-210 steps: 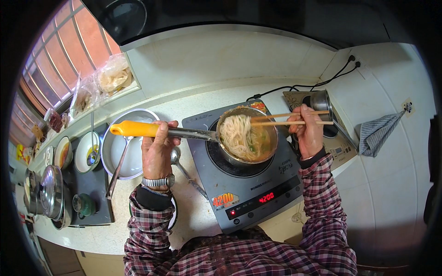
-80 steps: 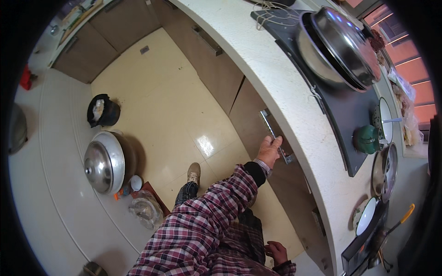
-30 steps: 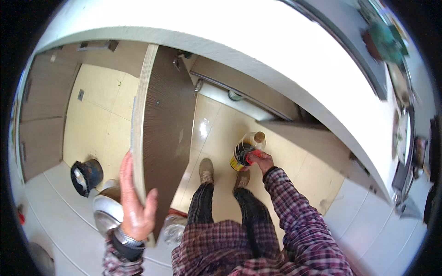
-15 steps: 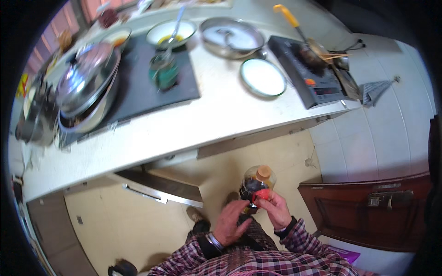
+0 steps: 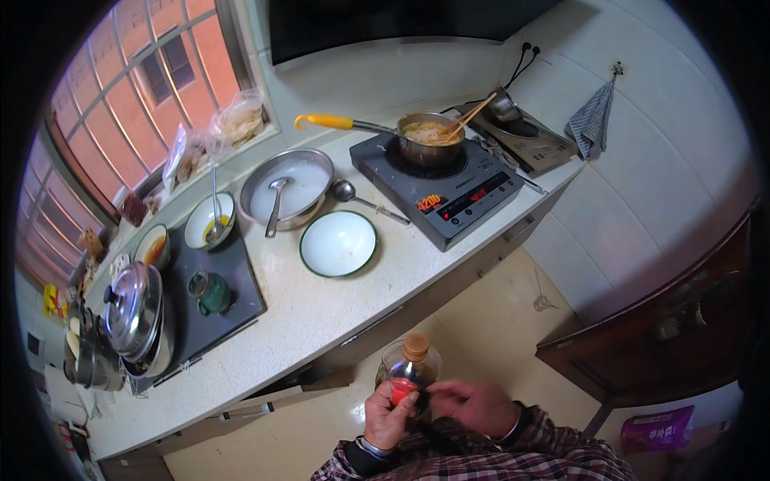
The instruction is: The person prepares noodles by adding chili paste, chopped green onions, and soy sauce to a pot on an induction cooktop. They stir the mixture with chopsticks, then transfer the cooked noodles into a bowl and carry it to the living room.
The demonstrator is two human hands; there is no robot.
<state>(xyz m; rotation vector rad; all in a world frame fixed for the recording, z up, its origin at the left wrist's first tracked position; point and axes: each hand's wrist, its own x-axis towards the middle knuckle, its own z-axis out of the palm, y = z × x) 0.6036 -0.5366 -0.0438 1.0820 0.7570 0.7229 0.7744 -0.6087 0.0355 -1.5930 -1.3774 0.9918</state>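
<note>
In front of my body, below the counter edge, stands a clear bottle (image 5: 413, 372) with an orange-brown cap and dark contents. My left hand (image 5: 387, 418) is closed at its near side, thumb and fingers on a red patch (image 5: 403, 390). Whether that patch is a label or a separate piece, I cannot tell. The lower part of the bottle is hidden by my hands. Close to its right side is my right hand (image 5: 481, 407), fingers stretched toward the bottle and slightly blurred, with nothing seen in them. Behind the bottle's left shoulder shows another clear rounded edge.
On the counter, a saucepan (image 5: 417, 152) with food and chopsticks sits on an induction cooker (image 5: 473, 210). Left of it are a steel basin (image 5: 255, 192), a ladle (image 5: 345, 191), a white bowl (image 5: 337, 247), a green jug (image 5: 210, 295) and a lidded pot (image 5: 132, 313). A drawer (image 5: 277, 405) juts out below.
The view has swung toward the cooker. My left hand now grips at the red patch, where my right hand was before; my right hand has come off it to the right.
</note>
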